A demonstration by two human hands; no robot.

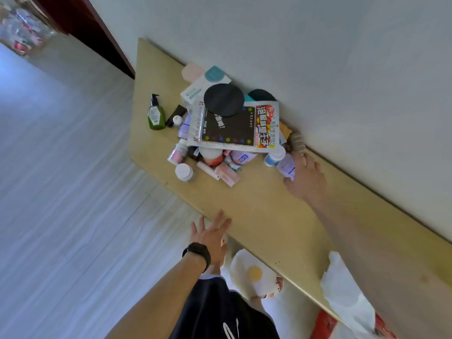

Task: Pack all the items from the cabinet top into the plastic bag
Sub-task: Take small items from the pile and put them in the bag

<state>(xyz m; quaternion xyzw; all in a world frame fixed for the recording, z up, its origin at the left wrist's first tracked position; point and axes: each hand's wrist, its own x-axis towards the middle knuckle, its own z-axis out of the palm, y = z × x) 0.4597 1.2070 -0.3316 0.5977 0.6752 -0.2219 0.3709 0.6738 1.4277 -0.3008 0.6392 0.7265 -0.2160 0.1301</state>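
a person's right hand point(304, 178) reaches across the pale wooden cabinet top point(256, 216) and curls its fingers around a small pale lilac bottle point(287, 167) at the near edge of a heap of toiletries, close to the white wall point(318, 69). the left hand point(211, 237), a black watch point(198, 250) on its wrist, hovers with fingers spread wide and empty just off the cabinet's front edge. the heap sits against the wall: a flat printed snack packet point(234, 128) lies on top, a round black lid point(223, 100) resting on it, with white-capped jars and tubes spilling out below. a green pump bottle point(156, 115) stands upright to the heap's left, a little apart. a white plastic bag point(344, 292) with red print lies crumpled at the cabinet's near end, well apart from the heap and partly behind the right forearm. grey wood-look floor point(61, 192) stretches away below.
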